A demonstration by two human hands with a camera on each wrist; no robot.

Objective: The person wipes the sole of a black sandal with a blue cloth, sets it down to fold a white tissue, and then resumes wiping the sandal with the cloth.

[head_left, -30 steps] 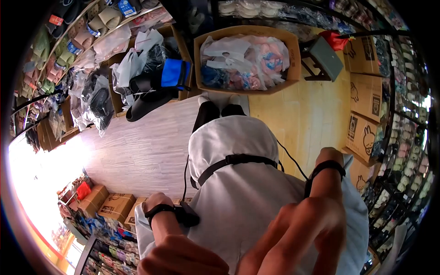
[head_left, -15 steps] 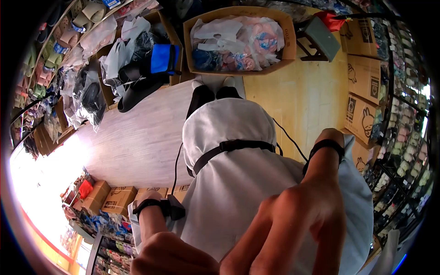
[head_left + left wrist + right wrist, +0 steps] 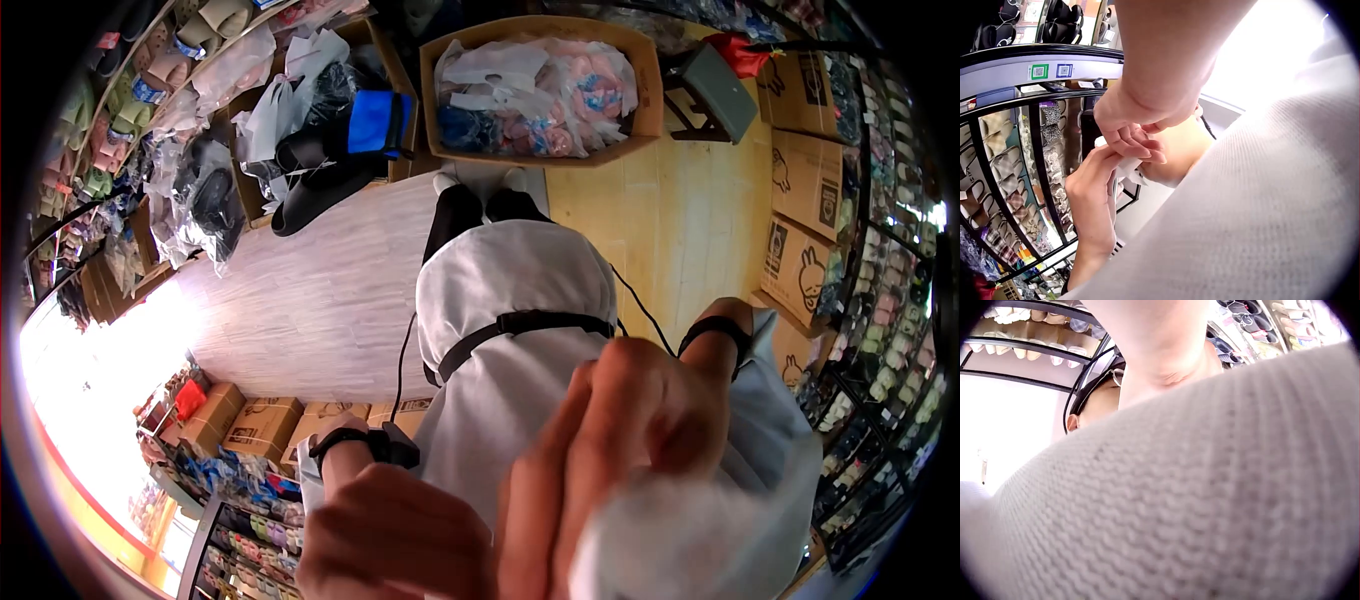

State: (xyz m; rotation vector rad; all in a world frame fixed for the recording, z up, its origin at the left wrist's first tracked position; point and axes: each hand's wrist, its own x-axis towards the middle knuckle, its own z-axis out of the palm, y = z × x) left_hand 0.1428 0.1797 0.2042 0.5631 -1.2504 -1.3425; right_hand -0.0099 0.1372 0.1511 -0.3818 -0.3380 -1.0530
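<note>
At the bottom of the head view, my left hand [image 3: 395, 530] and right hand [image 3: 620, 440] are raised close to the camera, side by side. A soft white thing like a tissue [image 3: 685, 540], blurred, shows below the right hand. In the left wrist view its white folds [image 3: 1127, 167] lie between thumb and fingers of my right hand [image 3: 1092, 194], which pinches it. My left hand [image 3: 1129, 128] comes from above, its bent fingertips right at the right fingers; I cannot tell whether it grips the white thing too. Pale knit fabric [image 3: 1197, 500] fills most of the right wrist view.
A carton of bagged goods [image 3: 640, 80] stands in front of my feet, a grey stool [image 3: 722, 92] to its right. Black slippers [image 3: 325, 185] lie on another carton at left. Stacked cartons [image 3: 806, 185] and racks of slippers [image 3: 890, 340] line the right side.
My right hand has turned and drawn in closer to the left hand. The soft white thing has come into sight beneath it. The left hand stays low, its fingers partly hidden.
</note>
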